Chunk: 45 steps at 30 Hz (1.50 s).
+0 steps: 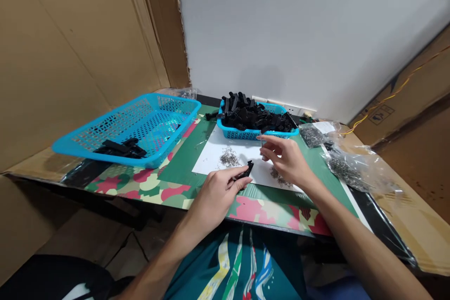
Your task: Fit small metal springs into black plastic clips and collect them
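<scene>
My left hand (223, 187) grips a small black plastic part (249, 168) between thumb and fingers, its notched end sticking out above the front of a white sheet (207, 159). To the right, my right hand (281, 154) is raised over the sheet with thumb and fingers pinched on a thin metallic object (262, 144); its exact kind is too small to make out. One pile of tiny metal pieces (229, 157) lies on the sheet between the hands and the back basket. A second pile of small metal pieces (277, 176) is partly hidden under my right hand.
A blue basket (258, 135) heaped with black plastic parts (246, 115) stands at the back. On the left, a larger blue basket (158, 147) holds a few black parts (121, 147). Clear bags of small metal pieces (344, 168) lie right. Cardboard (87, 33) walls the left side.
</scene>
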Available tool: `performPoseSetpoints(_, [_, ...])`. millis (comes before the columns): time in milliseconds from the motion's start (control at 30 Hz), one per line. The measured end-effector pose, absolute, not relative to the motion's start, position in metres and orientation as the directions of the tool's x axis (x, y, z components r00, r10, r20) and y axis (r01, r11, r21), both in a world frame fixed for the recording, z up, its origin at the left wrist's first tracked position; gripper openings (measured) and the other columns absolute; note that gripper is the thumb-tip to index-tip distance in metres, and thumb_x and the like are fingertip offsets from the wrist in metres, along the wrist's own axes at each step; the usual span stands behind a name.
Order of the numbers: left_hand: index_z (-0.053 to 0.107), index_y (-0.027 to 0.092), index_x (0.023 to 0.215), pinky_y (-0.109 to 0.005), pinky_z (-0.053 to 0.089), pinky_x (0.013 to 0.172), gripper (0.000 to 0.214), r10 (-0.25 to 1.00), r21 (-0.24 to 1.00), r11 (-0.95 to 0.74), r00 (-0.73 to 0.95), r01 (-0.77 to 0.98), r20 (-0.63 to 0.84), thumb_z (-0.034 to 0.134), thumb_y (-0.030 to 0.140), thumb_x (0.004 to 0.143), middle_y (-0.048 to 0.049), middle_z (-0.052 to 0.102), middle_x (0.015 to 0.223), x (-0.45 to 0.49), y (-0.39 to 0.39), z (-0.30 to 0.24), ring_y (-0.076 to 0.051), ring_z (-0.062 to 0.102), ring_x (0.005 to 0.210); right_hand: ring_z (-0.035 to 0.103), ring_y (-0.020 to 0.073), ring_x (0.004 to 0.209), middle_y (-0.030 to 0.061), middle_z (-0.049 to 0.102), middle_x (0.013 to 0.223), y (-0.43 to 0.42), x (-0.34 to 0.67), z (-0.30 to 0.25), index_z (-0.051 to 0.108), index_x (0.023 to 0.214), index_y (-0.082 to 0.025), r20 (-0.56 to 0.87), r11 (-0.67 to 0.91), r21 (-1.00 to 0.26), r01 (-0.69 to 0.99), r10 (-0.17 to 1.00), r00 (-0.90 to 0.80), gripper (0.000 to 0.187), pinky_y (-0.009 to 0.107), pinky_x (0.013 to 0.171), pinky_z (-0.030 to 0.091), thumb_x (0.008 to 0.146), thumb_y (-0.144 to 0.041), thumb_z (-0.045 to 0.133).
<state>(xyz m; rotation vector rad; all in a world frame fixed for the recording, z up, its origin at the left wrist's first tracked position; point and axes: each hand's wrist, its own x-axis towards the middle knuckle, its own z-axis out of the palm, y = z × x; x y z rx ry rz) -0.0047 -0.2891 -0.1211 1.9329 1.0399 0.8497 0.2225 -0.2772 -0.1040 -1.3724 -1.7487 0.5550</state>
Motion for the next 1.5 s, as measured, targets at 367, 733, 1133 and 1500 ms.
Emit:
performPoseSetpoints(367, [0.057, 0.024, 0.149, -0.029, 0.056, 0.073, 0.049, 0.897, 0.836, -0.377, 0.382, 0.398, 0.222, 0.05, 0.048, 0.107, -0.0043, 0.071, 0.095, -0.016, -0.291, -0.123, -0.02, 0.066, 0.078, 0.065, 0.0274, 0.102, 0.0104, 0.075, 0.107, -0.273, 0.222, -0.114, 0.071, 0.133, -0.023, 0.341, 0.428, -0.441, 0.788, 0.893, -0.294, 0.031, 0.042, 0.09, 0.053, 0.103, -0.021, 0.061])
performPoseSetpoints(733, [0.058, 0.031, 0.148, -0.039, 0.054, 0.107, 0.044, 0.89, 0.858, -0.428, 0.298, 0.283, 0.346, 0.048, 0.046, 0.108, -0.0095, 0.064, 0.144, -0.019, -0.291, -0.123, -0.028, 0.064, 0.127, 0.072, 0.0207, 0.084, 0.0061, 0.076, 0.092, -0.276, 0.216, -0.079, 0.081, 0.094, -0.024, 0.49, 0.549, -0.795, 0.258, 0.832, -0.259, 0.015, 0.034, 0.074, 0.061, 0.091, -0.039, 0.081])
performPoseSetpoints(1133, [0.071, 0.025, 0.12, -0.031, 0.054, 0.089, 0.03, 0.894, 0.876, -0.433, 0.228, 0.212, 0.386, 0.048, 0.039, 0.108, -0.0075, 0.073, 0.118, -0.032, -0.305, -0.107, -0.023, 0.069, 0.103, 0.077, 0.025, 0.078, 0.0115, 0.082, 0.088, -0.162, 0.238, -0.031, 0.081, 0.085, -0.017, 0.602, 0.237, -0.428, 0.872, 0.794, 0.08, 0.011, 0.036, 0.076, 0.059, 0.084, -0.027, 0.077])
performPoseSetpoints(1500, [0.078, 0.021, 0.103, -0.035, 0.05, 0.085, 0.025, 0.892, 0.272, -0.294, 0.16, 0.916, 0.422, 0.057, 0.033, 0.095, -0.0084, 0.08, 0.109, -0.183, -0.208, -0.033, -0.028, 0.072, 0.096, 0.082, 0.0321, 0.085, 0.0106, 0.084, 0.089, -0.162, 0.242, -0.02, 0.084, 0.09, -0.02, 0.515, 0.289, -0.426, 0.857, 0.856, -0.032, 0.02, 0.036, 0.07, 0.059, 0.09, -0.033, 0.07])
